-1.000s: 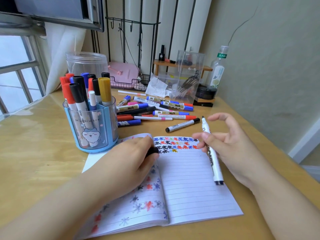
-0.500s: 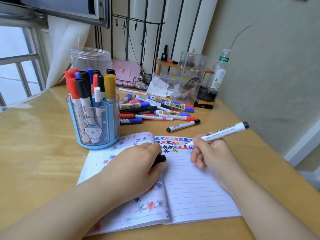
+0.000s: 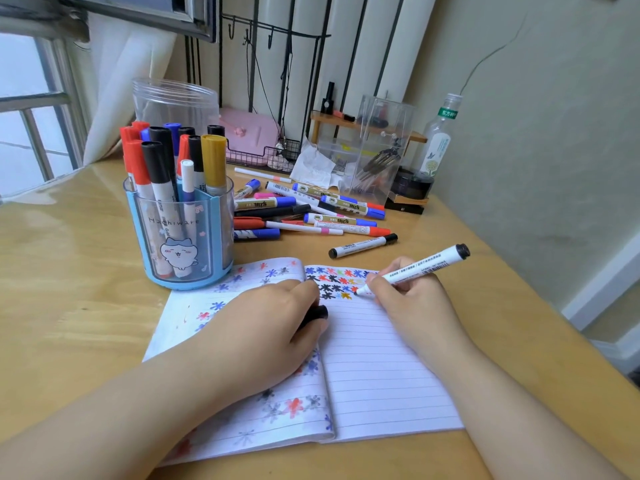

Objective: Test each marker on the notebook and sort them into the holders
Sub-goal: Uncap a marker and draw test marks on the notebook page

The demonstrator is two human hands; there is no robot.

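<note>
Now that the right hand (image 3: pixel 412 299) has flipped its pinched marker (image 3: pixel 412 271) tip-down onto the notebook (image 3: pixel 381 358), testing begins, while the left hand (image 3: pixel 263 337) grips the cap (image 3: pixel 317 313).

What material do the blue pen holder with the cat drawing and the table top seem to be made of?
The blue pen holder with the cat drawing looks like plastic: its see-through panels show the markers inside, set in an opaque, smooth blue frame. The light yellowish table top looks like wood or a wood-pattern laminate; faint grain lines show, and its glossy surface reflects the window, so it is probably varnished or coated.
</note>
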